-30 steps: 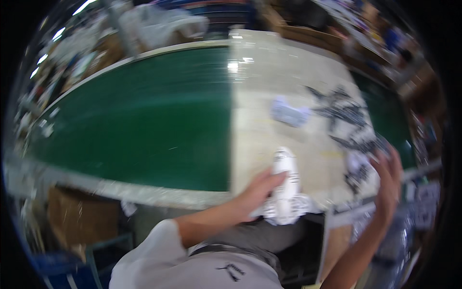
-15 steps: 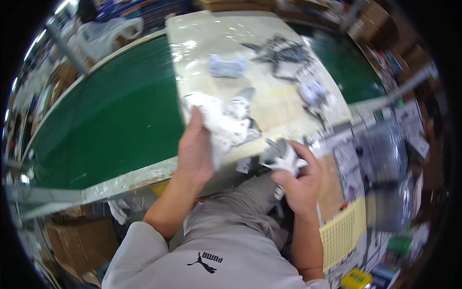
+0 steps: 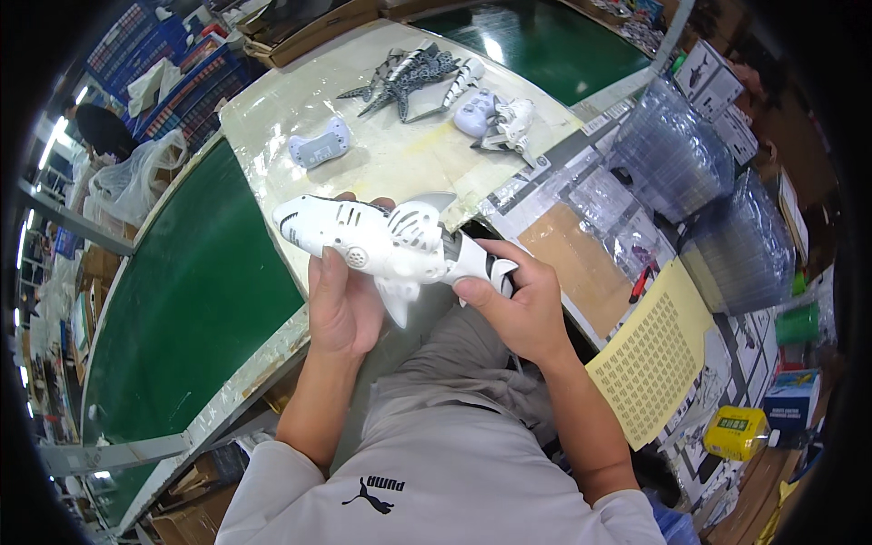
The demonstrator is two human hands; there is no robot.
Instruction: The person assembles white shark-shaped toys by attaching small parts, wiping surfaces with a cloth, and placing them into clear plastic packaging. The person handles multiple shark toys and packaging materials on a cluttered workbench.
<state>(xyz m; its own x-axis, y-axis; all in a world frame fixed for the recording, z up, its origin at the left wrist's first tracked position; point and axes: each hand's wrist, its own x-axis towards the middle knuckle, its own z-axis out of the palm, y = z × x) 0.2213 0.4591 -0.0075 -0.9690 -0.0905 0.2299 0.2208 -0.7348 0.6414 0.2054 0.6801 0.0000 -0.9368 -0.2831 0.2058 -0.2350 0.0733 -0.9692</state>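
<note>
- wearing a pale short-sleeved shirt (image 3: 490, 481) and grey trousers (image 3: 418, 368), the person faces the work surface from the near side.
- at near right, a yellow container (image 3: 734, 433) lies just beside a blue box (image 3: 792, 395).
- a yellow sheet (image 3: 647, 354) with rows of small printed marks slants across the right-hand bench.
- the left hand (image 3: 345, 304) grips the white toy shark (image 3: 354, 238), thumb on its near side, fingertips showing over its far side.
- the right hand (image 3: 531, 304) is closed around the white tail section (image 3: 474, 261), thumb pressed to its near side.
- the shark is held up over the near edge of a pale board (image 3: 263, 191), nose to the left; the tail section meets the body's right end at a grey part, and i cannot tell whether they are fastened.
- a brown panel (image 3: 577, 263) lies right of the right hand, with stacked clear plastic trays (image 3: 672, 145) farther right.
- on the board, one pale controller (image 3: 318, 143) lies at left, another (image 3: 475, 113) at right, close to white toy parts (image 3: 516, 123).
- dark patterned toy parts (image 3: 409, 82) lie in a heap on the far side.
- blue crates (image 3: 182, 91) stand at far left.
</note>
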